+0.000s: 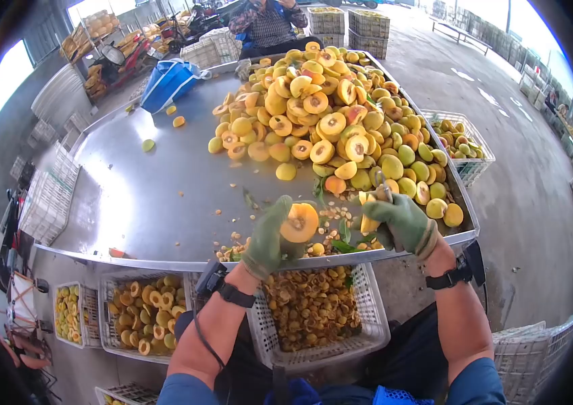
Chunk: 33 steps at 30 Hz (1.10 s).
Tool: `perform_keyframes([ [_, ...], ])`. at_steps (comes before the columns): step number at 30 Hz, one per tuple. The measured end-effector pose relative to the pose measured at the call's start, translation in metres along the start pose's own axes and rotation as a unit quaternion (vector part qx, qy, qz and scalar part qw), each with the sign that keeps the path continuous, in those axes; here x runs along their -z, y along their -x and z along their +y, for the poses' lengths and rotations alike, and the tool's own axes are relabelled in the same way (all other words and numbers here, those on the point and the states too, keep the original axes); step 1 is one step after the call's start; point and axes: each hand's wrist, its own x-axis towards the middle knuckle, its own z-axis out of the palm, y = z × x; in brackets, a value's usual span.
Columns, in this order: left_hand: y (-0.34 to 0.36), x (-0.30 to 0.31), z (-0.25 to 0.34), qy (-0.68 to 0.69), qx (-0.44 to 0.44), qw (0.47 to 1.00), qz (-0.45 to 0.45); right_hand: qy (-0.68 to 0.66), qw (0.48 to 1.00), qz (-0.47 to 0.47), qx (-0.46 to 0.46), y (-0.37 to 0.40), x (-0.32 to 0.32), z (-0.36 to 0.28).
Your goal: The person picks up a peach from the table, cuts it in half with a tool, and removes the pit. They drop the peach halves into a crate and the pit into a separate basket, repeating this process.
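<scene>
My left hand point(267, 237), in a green glove, is closed around a yellow peach half point(299, 223), its cut face turned up with a round pit hollow. My right hand point(400, 221), gloved alike, is closed on another peach piece point(368, 214), seen edge-on. A thin curved metal tool point(384, 185) sticks up from the right hand's fingers; its handle is hidden. Both hands are over the near edge of the metal table point(158, 182). Loose pits point(332, 214) and green leaves point(346, 244) lie between them.
A big heap of halved and whole peaches point(313, 101) covers the table's far right. A blue bag point(170, 84) sits far left. Below the edge stand a crate of brown pits and scraps point(313, 307) and a crate of peach halves point(145, 310). Another person point(269, 27) sits opposite.
</scene>
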Motion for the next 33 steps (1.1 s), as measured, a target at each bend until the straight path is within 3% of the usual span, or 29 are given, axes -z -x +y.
perform_keyframes([
  [1, 0.002, -0.006, 0.001, -0.008, -0.009, 1.0, 0.017, 0.036, 0.999, 0.017, -0.005, 0.0, 0.001, -0.001],
  [2, 0.003, -0.018, 0.0, -0.016, -0.015, 0.999, 0.032, 0.155, 0.982, 0.043, 0.095, -0.016, -0.002, 0.019],
  [5, 0.007, -0.042, -0.005, -0.026, -0.034, 0.998, 0.043, 0.286, 0.932, 0.182, 0.128, -0.026, -0.003, 0.043],
  [7, 0.012, -0.046, -0.006, -0.066, -0.072, 0.995, 0.02, 0.189, 0.954, 0.204, 0.117, -0.03, -0.001, 0.047],
  [9, 0.017, -0.044, 0.0, -0.145, -0.132, 0.98, -0.022, 0.066, 0.983, 0.154, 0.078, -0.012, -0.014, 0.024],
  [13, 0.015, -0.039, -0.008, -0.119, -0.125, 0.985, -0.002, -0.022, 0.995, 0.084, 0.044, 0.015, -0.046, 0.013],
  [14, 0.012, -0.034, -0.012, -0.104, -0.118, 0.988, 0.002, 0.045, 0.99, 0.107, 0.087, 0.012, -0.051, 0.021],
  [17, 0.017, -0.035, -0.013, -0.11, -0.097, 0.989, -0.009, 0.022, 0.988, 0.076, 0.129, 0.015, -0.057, 0.013],
  [20, 0.025, -0.046, -0.005, -0.144, -0.09, 0.985, 0.001, -0.051, 0.99, 0.045, 0.124, 0.022, -0.068, 0.007],
  [24, 0.023, -0.055, -0.005, -0.133, -0.087, 0.987, 0.017, 0.003, 0.993, 0.035, 0.11, 0.022, -0.062, 0.016],
  [26, 0.026, -0.058, -0.003, -0.172, -0.104, 0.98, 0.0, -0.01, 0.994, 0.027, 0.107, 0.026, -0.063, 0.01],
  [29, 0.019, -0.056, -0.016, -0.251, -0.229, 0.94, -0.026, 0.044, 0.995, 0.031, 0.085, 0.022, -0.062, 0.016],
  [31, 0.019, -0.056, -0.02, -0.254, -0.23, 0.939, -0.035, 0.018, 0.998, 0.019, 0.062, 0.025, -0.06, 0.01],
  [33, 0.026, -0.056, -0.016, -0.193, -0.133, 0.972, -0.03, 0.007, 0.998, 0.014, 0.055, 0.028, -0.06, 0.006],
])
